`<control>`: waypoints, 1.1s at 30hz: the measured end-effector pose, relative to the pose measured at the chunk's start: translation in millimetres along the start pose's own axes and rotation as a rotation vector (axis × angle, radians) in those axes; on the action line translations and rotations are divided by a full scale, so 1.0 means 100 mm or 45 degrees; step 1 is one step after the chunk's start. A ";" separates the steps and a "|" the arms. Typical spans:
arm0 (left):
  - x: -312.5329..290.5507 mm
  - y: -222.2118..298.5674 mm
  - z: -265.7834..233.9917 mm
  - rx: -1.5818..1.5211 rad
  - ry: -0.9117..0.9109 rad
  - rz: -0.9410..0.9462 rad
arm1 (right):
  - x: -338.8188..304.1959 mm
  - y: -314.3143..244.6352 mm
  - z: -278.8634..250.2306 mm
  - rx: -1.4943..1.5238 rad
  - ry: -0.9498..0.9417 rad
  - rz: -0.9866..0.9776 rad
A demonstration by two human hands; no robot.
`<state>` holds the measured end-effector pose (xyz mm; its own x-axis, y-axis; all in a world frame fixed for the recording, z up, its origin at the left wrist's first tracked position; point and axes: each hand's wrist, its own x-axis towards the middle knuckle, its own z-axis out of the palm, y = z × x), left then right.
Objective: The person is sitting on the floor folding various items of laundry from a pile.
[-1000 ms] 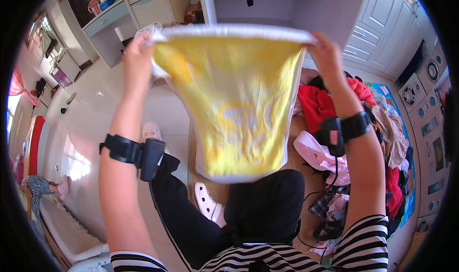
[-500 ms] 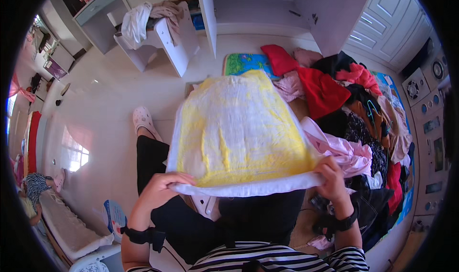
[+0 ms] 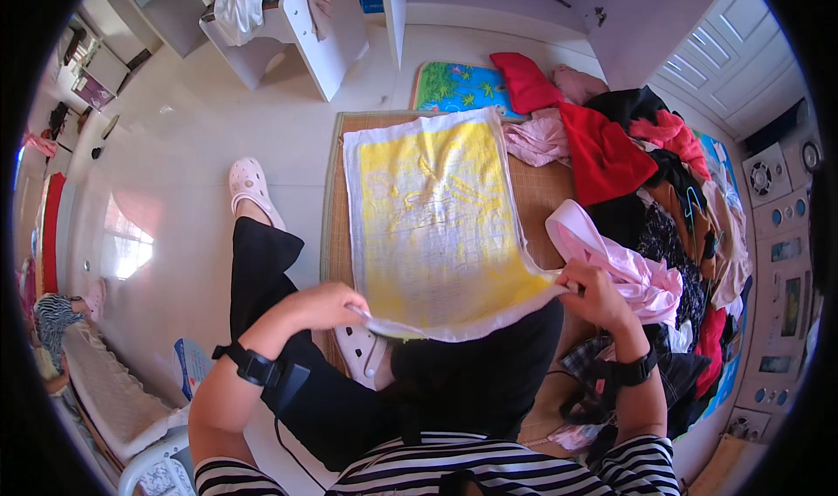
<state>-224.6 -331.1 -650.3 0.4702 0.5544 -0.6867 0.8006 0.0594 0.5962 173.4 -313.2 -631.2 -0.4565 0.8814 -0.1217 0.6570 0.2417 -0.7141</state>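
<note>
A yellow and white towel (image 3: 428, 217) is spread in front of me, its far part lying on a woven straw mat (image 3: 336, 208). Its near edge is lifted and sags between my hands, over my legs. My left hand (image 3: 319, 308) pinches the near left corner. The near right corner is gripped in my right hand (image 3: 598, 295), which is close to a pale pink garment (image 3: 620, 265). Both hands are closed on the cloth.
To the right lies a heap of clothes, with a red garment (image 3: 602, 156) and dark ones. Behind are a red cushion (image 3: 524, 82), a colourful play mat (image 3: 458, 90) and a white desk-like stand (image 3: 323, 42). A pink clog (image 3: 253, 191) is on my foot at the left.
The towel has come down from the air, and its far part now lies flat on the mat. Both hands still hold its near corners.
</note>
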 end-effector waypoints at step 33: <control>1.81 -1.59 0.58 -0.680 1.590 -0.430 | 1.59 1.43 1.39 -0.404 0.178 0.797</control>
<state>-245.5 -288.1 -893.8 -0.5777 0.7969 -0.1765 0.4382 0.4853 0.7566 111.7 -195.1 -848.0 0.1309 0.9318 -0.3385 0.9229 -0.2392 -0.3016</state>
